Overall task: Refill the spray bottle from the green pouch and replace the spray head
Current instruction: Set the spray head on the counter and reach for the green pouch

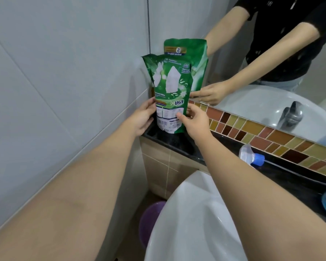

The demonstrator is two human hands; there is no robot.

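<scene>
pouch: green pouch (169, 95) stood upright on the far left end of the black ledge (177, 142), in the corner against the mirror (271, 53); top edge crumpled, looked opened
left hand (142, 117): fingers loosely spread, cupped against the pouch's left side at label height; touching, not squeezing
right hand (193, 121): fingers spread, thumb tip on the lower right of the label; contact light, couldn't tell if it was a real hold
spray head (251, 156): lay on its side on the ledge, well right of the pouch, blue collar, tube trailing right
bottle: couldn't make it out
sink (186, 213): white, below the ledge
bucket (151, 221): purple, on the floor under the sink
</scene>
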